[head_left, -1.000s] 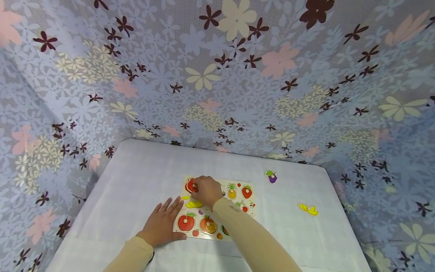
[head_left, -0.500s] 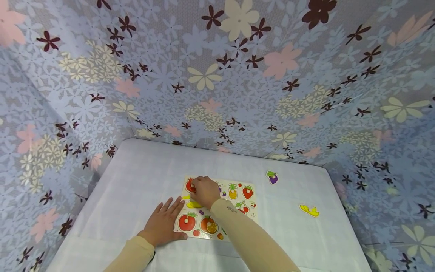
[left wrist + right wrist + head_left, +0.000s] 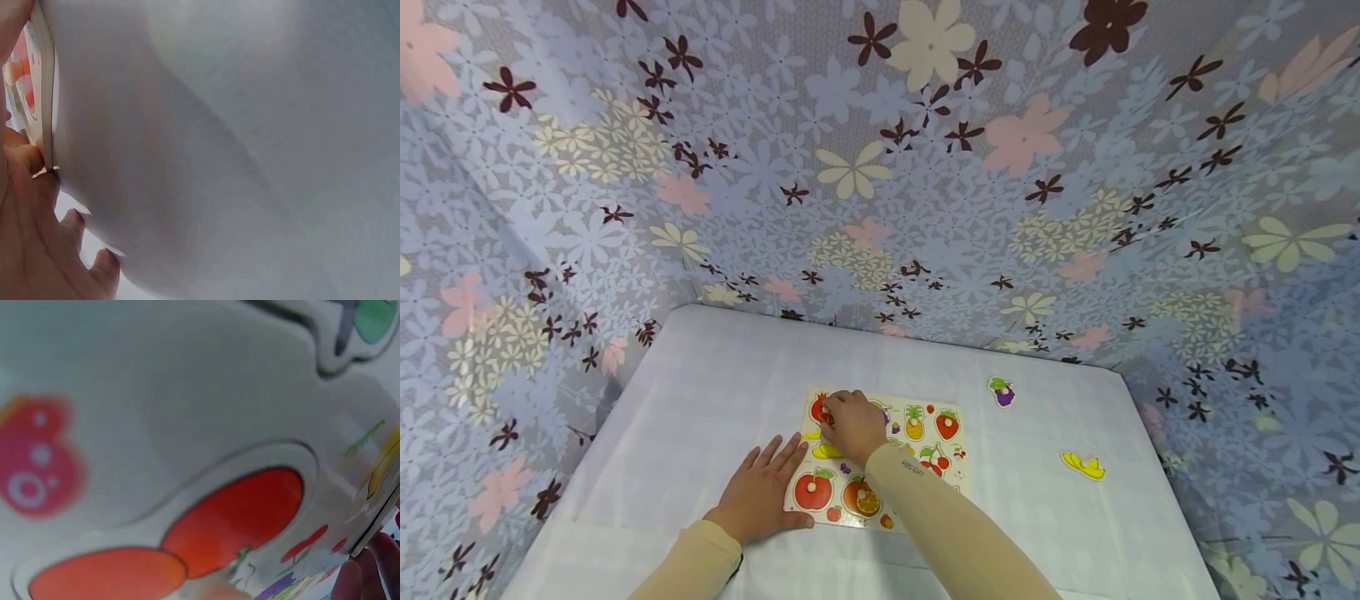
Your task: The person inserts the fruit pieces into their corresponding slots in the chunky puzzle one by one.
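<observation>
A white fruit peg-puzzle board (image 3: 929, 429) lies on the table in the head view. At its upper left corner my right hand (image 3: 853, 425) reaches across, fingertips pinching the red pomegranate piece (image 3: 817, 408); the hand hides part of it. The right wrist view shows the fingers (image 3: 369, 569) at the lower right, with the board close to the lens. My left hand (image 3: 760, 492) lies flat with spread fingers along the board's left edge. Closer up, the left wrist view has its fingers (image 3: 37, 162) beside the board's rim (image 3: 47, 94). A knobbed apple piece (image 3: 812, 490) sits nearby.
Right of the board, a purple grape piece (image 3: 1002, 392) and a yellow banana piece (image 3: 1083, 466) lie loose on the white-covered table (image 3: 1030, 525). Orange (image 3: 861, 497), pineapple (image 3: 913, 422) and strawberry (image 3: 947, 425) pieces sit in the board. A floral cloth (image 3: 850, 250) hangs behind.
The right hand stays at the pomegranate, shifting only slightly. My left hand keeps its place beside the board, and the loose pieces lie as before. The head view drifts a little.
</observation>
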Tool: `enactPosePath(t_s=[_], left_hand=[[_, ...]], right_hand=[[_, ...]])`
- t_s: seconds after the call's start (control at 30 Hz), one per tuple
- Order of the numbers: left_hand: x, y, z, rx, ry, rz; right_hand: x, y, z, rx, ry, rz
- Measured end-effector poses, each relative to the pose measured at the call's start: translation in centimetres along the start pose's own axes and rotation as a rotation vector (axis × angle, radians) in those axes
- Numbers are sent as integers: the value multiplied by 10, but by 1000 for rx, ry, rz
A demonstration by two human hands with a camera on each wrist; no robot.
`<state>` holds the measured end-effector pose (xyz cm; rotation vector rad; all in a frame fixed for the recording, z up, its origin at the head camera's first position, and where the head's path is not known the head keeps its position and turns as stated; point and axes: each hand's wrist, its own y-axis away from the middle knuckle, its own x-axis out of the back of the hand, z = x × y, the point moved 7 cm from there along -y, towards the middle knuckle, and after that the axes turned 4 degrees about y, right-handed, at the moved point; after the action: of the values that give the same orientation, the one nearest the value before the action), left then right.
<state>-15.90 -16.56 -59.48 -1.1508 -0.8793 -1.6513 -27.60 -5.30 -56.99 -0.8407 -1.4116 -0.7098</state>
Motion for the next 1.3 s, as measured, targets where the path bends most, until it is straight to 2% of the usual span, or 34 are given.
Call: enactPosePath(t_s=[0.13,0.37,0.67,0.93,1.13,1.3], left_hand=[[0,0,0,5,-3,-8],[3,0,2,3,6,-3],[1,-1,2,9,-7,-10],[-2,-1,0,8,6,-12],[-3,-1,1,-6,24,-8],[0,0,1,12,23,-22]], right_hand=[[-2,0,1,-9,10,18],[-4,0,2,-28,-49,-26],[-3,1,2,19,-46,-32],[-4,1,5,33,-90,-53],[1,5,15,34,-114,-44],[9,13,26,19,-147,-42]])
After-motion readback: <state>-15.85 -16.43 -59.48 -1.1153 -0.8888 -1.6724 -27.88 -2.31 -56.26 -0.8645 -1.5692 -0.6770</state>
